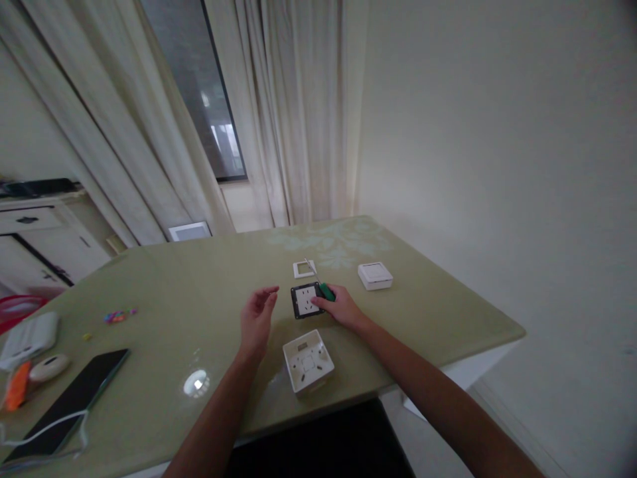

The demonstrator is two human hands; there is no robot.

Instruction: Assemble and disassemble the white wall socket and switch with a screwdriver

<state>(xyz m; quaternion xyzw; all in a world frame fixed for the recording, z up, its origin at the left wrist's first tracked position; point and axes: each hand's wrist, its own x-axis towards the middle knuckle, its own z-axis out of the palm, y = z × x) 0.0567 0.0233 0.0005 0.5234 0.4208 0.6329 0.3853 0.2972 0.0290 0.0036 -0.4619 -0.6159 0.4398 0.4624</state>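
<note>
My right hand (pixel 341 307) is closed round a green-handled screwdriver (pixel 326 290) whose thin metal shaft points up and left over a white frame (pixel 304 269). Its fingertips touch the right edge of a black-rimmed socket insert (pixel 306 300) lying flat on the green table (pixel 199 299). My left hand (pixel 257 322) hovers just left of the socket insert, fingers loosely curled and apart, holding nothing. A white mounting box (pixel 308 362) sits open side up near the table's front edge, between my two forearms. A white switch unit (pixel 375 275) lies to the right of my right hand.
A dark phone (pixel 70 405) with a white cable lies at the front left, beside a white case (pixel 27 338), a white oval object (pixel 48 366) and an orange item (pixel 17 386). Small colourful bits (pixel 118 316) lie further in. Curtains, a window and a wall stand behind the table.
</note>
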